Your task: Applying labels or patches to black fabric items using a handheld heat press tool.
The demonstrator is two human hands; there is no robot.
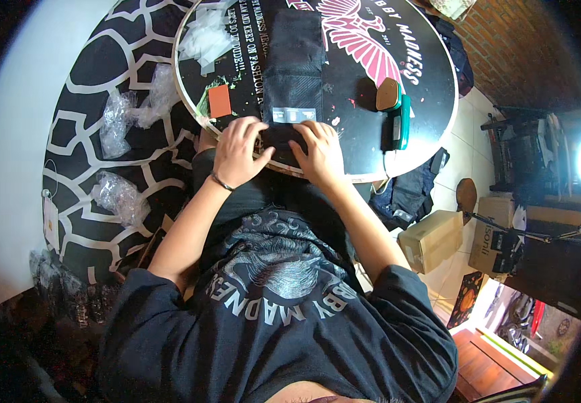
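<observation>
A long strip of black fabric [294, 75] lies over the round table in front of me, with a grey printed label [294, 115] across it near its close end. My left hand [241, 151] rests at the fabric's left edge, fingers bent and thumb apart. Opposite it, my right hand [319, 151] touches the right edge beside the label, its thumb also apart. Neither hand is plainly closed on the cloth. Between the two thumbs, the fabric's close end is dark and hard to make out.
The round printed table [358, 146] bears an orange-red rectangular block [219, 101], translucent plastic bags [207, 40] and a green handheld device [402, 121] with a cable. Crumpled clear plastic [120, 199] lies on the patterned surface at left. A cardboard box [431, 241] and dark garments [409, 194] are at right.
</observation>
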